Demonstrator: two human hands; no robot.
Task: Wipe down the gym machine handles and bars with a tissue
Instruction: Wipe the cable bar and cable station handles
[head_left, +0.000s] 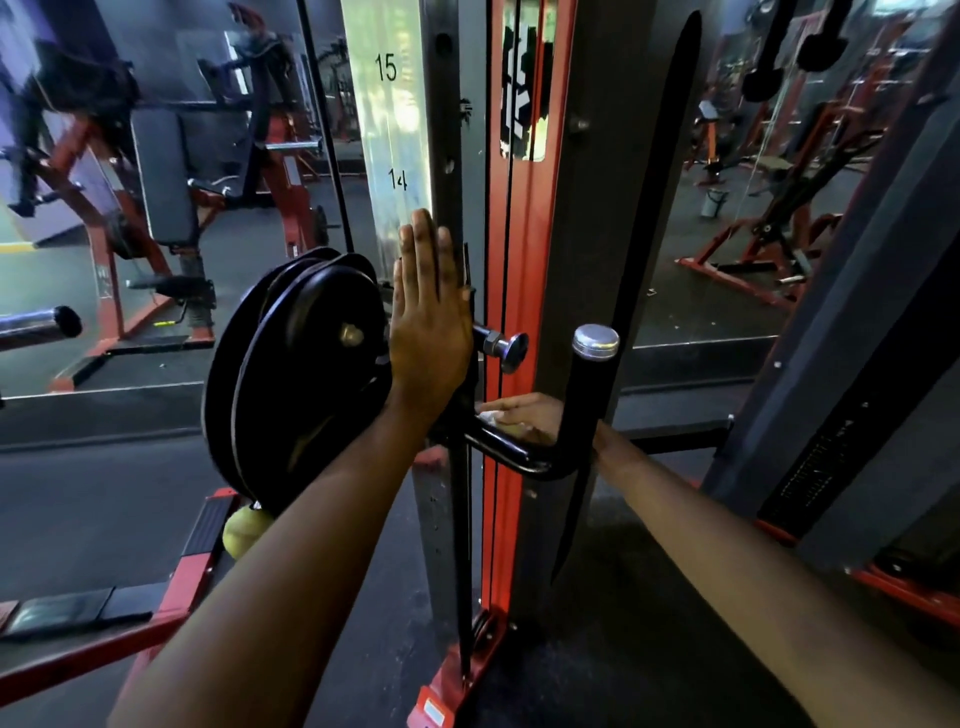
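A black J-shaped handle bar (582, 405) with a silver end cap (595, 341) juts from the cable machine's adjustable carriage. My right hand (522, 415) reaches behind the upright part of the bar and holds a white tissue (489, 417) against its horizontal section. My left hand (428, 306) lies flat with straight fingers against the grey numbered upright (441, 156) beside the carriage. A silver pull pin knob (506, 347) sticks out just right of my left hand.
Two black pulley wheels (296, 374) sit left of my left hand, with a yellow-green ball (244, 530) below them. A red column (514, 260) with cables runs down the middle. Red-framed gym machines (156, 208) stand left and right on dark rubber flooring.
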